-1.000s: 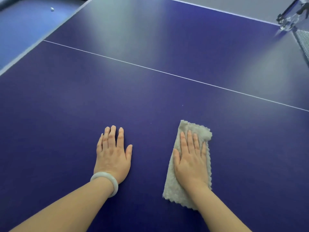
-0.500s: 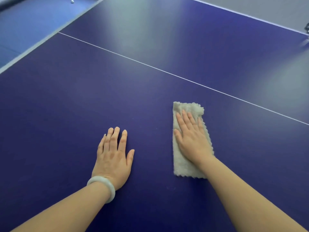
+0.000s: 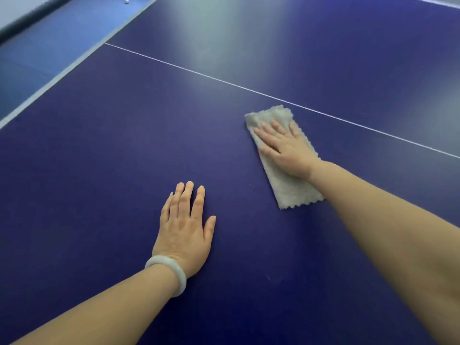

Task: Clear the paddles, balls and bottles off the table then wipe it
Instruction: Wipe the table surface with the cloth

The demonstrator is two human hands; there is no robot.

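A dark blue ping-pong table (image 3: 112, 150) fills the view, with a thin white centre line (image 3: 199, 73) running across it. A folded beige cloth (image 3: 288, 192) lies flat on the table just short of that line. My right hand (image 3: 286, 150) presses down on the cloth with straight, spread fingers. My left hand (image 3: 185, 230), with a pale bangle on the wrist, rests flat on the bare table surface to the left of the cloth and nearer to me.
The table's pale left edge (image 3: 62, 75) runs diagonally at the upper left, with blue floor beyond it. A small white ball (image 3: 126, 0) lies on that floor at the top left.
My right hand has pushed the cloth forward, away from me and toward the white line. My left hand has stayed flat on the table.
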